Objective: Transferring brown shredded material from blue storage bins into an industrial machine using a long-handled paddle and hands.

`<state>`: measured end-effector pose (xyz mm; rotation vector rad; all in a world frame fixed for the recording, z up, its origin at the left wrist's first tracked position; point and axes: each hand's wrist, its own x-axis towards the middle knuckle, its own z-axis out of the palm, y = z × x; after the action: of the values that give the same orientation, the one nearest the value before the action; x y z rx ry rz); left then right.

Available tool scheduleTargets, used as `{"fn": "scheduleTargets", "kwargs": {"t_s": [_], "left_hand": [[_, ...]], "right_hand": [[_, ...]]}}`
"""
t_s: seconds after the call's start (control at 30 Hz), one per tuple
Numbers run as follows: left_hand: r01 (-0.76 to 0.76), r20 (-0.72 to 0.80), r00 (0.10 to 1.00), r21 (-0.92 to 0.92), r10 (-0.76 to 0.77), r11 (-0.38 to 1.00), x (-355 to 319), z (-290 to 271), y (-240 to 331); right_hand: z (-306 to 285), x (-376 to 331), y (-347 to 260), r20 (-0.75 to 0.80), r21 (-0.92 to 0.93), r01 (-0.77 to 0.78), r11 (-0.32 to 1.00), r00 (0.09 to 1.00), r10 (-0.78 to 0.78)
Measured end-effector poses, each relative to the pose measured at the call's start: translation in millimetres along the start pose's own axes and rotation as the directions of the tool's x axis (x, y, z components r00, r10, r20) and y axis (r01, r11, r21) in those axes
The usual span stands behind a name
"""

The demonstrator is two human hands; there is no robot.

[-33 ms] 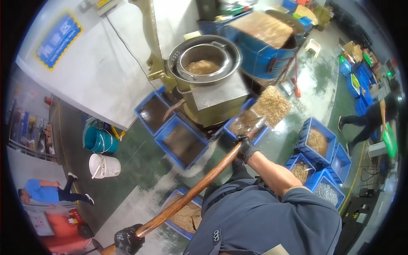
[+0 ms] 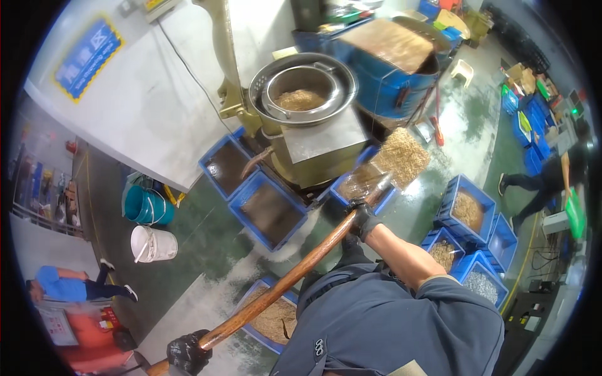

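Both my hands, in black gloves, grip the long wooden handle of a shovel [image 2: 285, 282]. My left hand [image 2: 189, 352] is closed round its lower-left end. My right hand [image 2: 364, 219] is closed further up, close to the blade. The shovel's metal blade [image 2: 370, 182] lies over a blue crate [image 2: 339, 195] beside the machine. A heap of small tan pieces [image 2: 401, 155] rises just past the blade; whether it rests on the crate or the floor I cannot tell. Behind stands a machine [image 2: 323, 147] topped by a round steel bowl [image 2: 256, 97] with tan material inside.
Two blue crates [image 2: 276, 244] with dark contents stand left of the machine. Another crate [image 2: 276, 348] sits under the handle. More blue crates [image 2: 480, 235] are at right. A white bucket [image 2: 164, 245] and teal bucket [image 2: 164, 213] stand left. Two people [image 2: 63, 283] are at the sides.
My left hand and the handle end have shifted very slightly left. My right hand and the blade look almost the same.
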<state>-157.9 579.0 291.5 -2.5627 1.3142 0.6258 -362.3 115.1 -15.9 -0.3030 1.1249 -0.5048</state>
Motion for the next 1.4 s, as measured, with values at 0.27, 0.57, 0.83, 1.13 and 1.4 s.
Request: {"fn": "scheduleTargets", "kwargs": {"t_s": [0.27,0.57,0.83,1.13,1.4], "left_hand": [[-0.026,-0.141,0.990,-0.228,-0.007,0.973,-1,-21,5],[-0.123,0.016,0.992,0.010,0.123,0.992,7,-22,-4],[0.024,-0.264,0.937,0.703,0.229,0.711,-4,10,-13],[-0.072,-0.164,0.986,-0.327,0.018,0.942,23,-8,-15],[0.116,-0.118,0.982,-0.242,-0.148,0.963,-22,15,-12]], "right_hand": [[5,6,-9,0.006,0.134,0.044,0.990,0.999,-0.046],[3,6,-23,-0.028,0.148,-0.027,0.989,0.999,0.031],[5,2,-36,0.077,0.115,0.078,0.990,0.993,-0.087],[67,-12,-66,-0.046,0.155,-0.016,0.988,0.999,0.024],[143,-2,-83,0.038,0.083,0.009,0.997,0.999,-0.012]]}}
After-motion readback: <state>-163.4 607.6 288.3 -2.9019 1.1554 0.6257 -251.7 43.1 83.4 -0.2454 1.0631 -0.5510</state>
